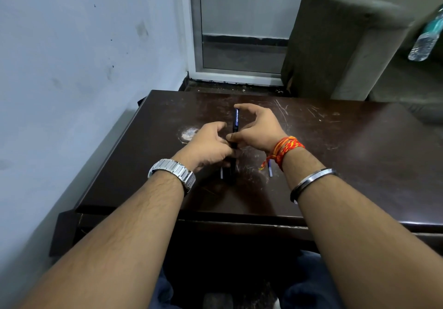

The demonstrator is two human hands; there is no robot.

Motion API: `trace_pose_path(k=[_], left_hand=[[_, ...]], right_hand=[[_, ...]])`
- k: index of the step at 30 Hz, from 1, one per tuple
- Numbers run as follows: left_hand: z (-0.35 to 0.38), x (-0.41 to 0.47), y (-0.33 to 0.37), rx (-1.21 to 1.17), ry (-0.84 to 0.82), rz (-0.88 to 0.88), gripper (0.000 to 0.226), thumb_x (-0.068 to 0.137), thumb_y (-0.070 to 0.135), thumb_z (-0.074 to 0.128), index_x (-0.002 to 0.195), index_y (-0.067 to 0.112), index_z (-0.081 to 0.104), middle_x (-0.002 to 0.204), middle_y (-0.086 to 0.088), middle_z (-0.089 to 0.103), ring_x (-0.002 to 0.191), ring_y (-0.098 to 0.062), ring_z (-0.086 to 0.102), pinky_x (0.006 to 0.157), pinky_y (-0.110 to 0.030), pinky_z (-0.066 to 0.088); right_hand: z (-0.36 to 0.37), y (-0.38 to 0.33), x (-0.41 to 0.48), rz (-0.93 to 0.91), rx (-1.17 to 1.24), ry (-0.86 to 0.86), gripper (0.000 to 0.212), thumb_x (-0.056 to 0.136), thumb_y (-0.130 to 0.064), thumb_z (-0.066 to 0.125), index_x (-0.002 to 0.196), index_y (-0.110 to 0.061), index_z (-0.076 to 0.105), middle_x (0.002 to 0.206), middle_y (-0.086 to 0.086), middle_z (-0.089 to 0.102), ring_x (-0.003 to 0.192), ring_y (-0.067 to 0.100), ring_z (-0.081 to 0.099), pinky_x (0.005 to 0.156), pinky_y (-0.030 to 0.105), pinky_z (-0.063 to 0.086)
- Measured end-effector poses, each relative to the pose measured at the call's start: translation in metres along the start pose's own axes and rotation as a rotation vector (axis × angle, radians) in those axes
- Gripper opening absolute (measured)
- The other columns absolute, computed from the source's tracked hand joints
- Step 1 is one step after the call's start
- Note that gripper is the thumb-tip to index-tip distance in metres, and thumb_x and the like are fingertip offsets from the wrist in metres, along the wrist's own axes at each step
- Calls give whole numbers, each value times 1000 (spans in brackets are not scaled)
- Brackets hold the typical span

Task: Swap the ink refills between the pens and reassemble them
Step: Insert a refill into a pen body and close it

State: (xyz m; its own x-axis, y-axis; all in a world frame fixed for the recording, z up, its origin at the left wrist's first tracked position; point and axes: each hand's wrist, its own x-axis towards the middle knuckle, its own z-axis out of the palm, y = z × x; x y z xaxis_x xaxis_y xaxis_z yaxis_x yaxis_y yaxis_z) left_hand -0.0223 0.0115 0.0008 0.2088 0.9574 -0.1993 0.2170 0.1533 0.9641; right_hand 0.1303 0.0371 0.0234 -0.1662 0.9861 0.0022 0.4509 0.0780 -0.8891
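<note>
A blue and black pen (236, 122) is held lengthwise above the dark wooden table (335, 155), pointing away from me. My left hand (211, 144) grips its near, black end with curled fingers. My right hand (257, 127) holds the pen too: the thumb pinches its middle and the forefinger arches over to the far tip. Beneath my hands lie two small parts on the table, a pale piece (222, 173) next to a dark pen body (232, 169), and a thin blue refill (270, 168) partly hidden under my right wrist.
The table stands against a pale wall (72, 68) on the left. A grey sofa (347, 44) sits behind it at the right, with a plastic water bottle (425, 38) on it. A glass door (242, 25) is straight ahead. A worn pale patch (189, 134) marks the tabletop.
</note>
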Motion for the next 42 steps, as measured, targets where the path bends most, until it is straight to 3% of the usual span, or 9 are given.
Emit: trace_pose_path(k=[3, 7, 10, 13, 18, 23, 29, 37, 42], left_hand=[[0, 5, 0, 28, 80, 19, 96, 78, -5, 79, 157, 4, 24, 85, -10, 80, 79, -24, 77, 63, -33, 60], [-5, 10, -3, 48, 149, 10, 94, 76, 15, 86, 153, 6, 34, 86, -12, 79, 77, -21, 78, 76, -43, 65], [-10, 11, -8, 191, 227, 6, 82, 80, 20, 83, 149, 8, 42, 89, -10, 78, 74, -18, 78, 79, -46, 64], [-15, 9, -9, 334, 288, 18, 73, 84, 23, 79, 147, 9, 46, 93, -7, 77, 65, -7, 76, 68, -33, 64], [-15, 6, -8, 467, 339, 18, 64, 86, 28, 76, 143, 13, 51, 74, 1, 77, 55, -1, 71, 56, -20, 53], [-14, 7, -10, 507, 332, -14, 59, 86, 21, 75, 140, 10, 53, 73, 2, 74, 59, -7, 74, 70, -36, 65], [-14, 3, -6, 533, 293, -98, 54, 88, 17, 75, 137, 9, 54, 68, -3, 76, 59, -12, 75, 55, -24, 61], [-11, 1, -4, 510, 282, -147, 48, 89, 12, 74, 133, 7, 55, 76, -8, 76, 70, -19, 78, 68, -33, 65], [-10, 2, -5, 484, 261, -173, 39, 88, 12, 77, 121, 11, 57, 75, -8, 77, 77, -25, 79, 78, -43, 65]], right_hand=[[-1, 5, 5, 30, 1, 29, 91, 66, -11, 89, 144, -26, 44, 84, 17, 76, 77, 30, 75, 81, 46, 61], [-10, 12, 9, 142, -136, 128, 88, 59, -24, 93, 132, -23, 45, 115, 17, 68, 103, 34, 67, 89, 47, 57], [-23, 15, 7, 277, -160, 225, 51, 59, -22, 94, 93, -19, 56, 96, 11, 72, 79, 23, 73, 73, 38, 62], [-35, 19, 5, 339, -177, 274, 28, 64, -18, 92, 75, -14, 65, 78, 9, 74, 52, 10, 69, 54, 26, 59], [-45, 24, 1, 423, -335, 264, 37, 71, -21, 88, 98, -1, 73, 96, 15, 73, 93, 26, 72, 85, 40, 60], [-45, 24, -4, 506, -381, 242, 42, 72, -18, 87, 105, 1, 68, 102, 19, 70, 93, 30, 71, 82, 43, 61], [-42, 24, -7, 533, -346, 187, 43, 75, -15, 84, 109, 3, 65, 104, 19, 69, 95, 33, 71, 84, 45, 60], [-41, 24, -9, 533, -408, 172, 44, 75, -16, 84, 110, 1, 65, 97, 14, 66, 88, 28, 67, 77, 36, 58], [-39, 25, -11, 519, -419, 154, 46, 74, -17, 85, 110, 1, 63, 104, 17, 68, 95, 32, 69, 85, 43, 59]])
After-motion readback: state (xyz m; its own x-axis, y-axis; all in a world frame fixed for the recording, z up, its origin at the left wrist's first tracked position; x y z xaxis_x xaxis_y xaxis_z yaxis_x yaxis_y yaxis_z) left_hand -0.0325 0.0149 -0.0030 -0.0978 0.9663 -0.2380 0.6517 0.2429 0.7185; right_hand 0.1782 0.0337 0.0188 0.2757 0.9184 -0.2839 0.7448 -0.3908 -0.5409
